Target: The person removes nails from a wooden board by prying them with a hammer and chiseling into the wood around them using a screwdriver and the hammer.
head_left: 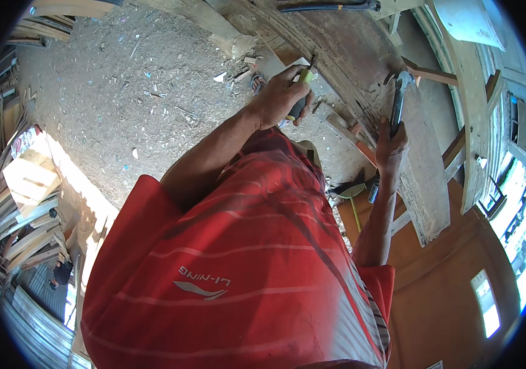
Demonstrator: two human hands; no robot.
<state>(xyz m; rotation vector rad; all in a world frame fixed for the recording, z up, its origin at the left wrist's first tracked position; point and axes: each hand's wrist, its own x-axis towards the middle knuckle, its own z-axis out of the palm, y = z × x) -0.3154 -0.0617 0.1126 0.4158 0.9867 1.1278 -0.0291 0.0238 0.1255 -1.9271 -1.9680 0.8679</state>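
My left hand (pixel 282 98) is closed around a hand tool with a black and yellow-green handle (pixel 300 106). A thin dark tip shows beyond my fingers, close to the edge of a worn wooden beam (pixel 330 71); which kind of tool it is I cannot make out. In my right hand (pixel 392 146) a claw hammer (pixel 397 103) is gripped by its dark handle, its metal head raised over the wide, dusty wooden board (pixel 423 166). The hammer and the left hand's tool are well apart.
Brown sheet panels (pixel 453 283) stand at the lower right. Stacked timber offcuts (pixel 29 227) line the left side. Wood chips litter the dirt floor (pixel 134 80). A dark-handled tool (pixel 330 8) lies at the bench's far end, and a whitish container (pixel 469 24) sits far right.
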